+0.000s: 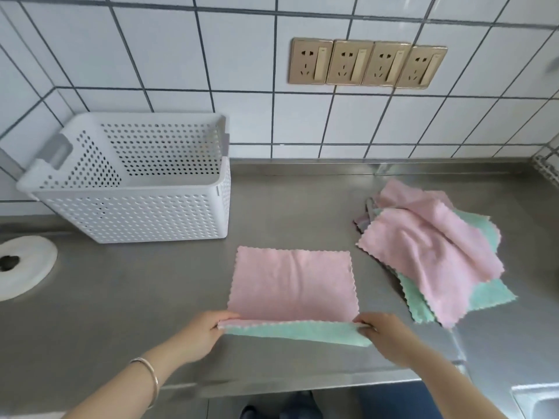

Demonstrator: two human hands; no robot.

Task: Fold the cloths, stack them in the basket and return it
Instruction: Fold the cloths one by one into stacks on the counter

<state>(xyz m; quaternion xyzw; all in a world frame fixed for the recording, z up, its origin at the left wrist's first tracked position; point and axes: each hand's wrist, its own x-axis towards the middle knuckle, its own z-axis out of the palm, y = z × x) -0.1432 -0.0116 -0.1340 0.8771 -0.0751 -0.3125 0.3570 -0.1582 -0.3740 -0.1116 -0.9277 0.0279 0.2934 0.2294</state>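
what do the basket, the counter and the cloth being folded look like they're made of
Basket: apparently moulded white plastic, matte, with rows of punched holes in its walls.
Counter: likely stainless steel, a brushed grey sheet with dull reflections.
Cloth held by both hands: soft fuzzy fabric, probably microfibre, pink on one face, green on the other, with zigzag-cut edges.

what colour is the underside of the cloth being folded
Mint green, under a pink top; the head view shows the cloth.
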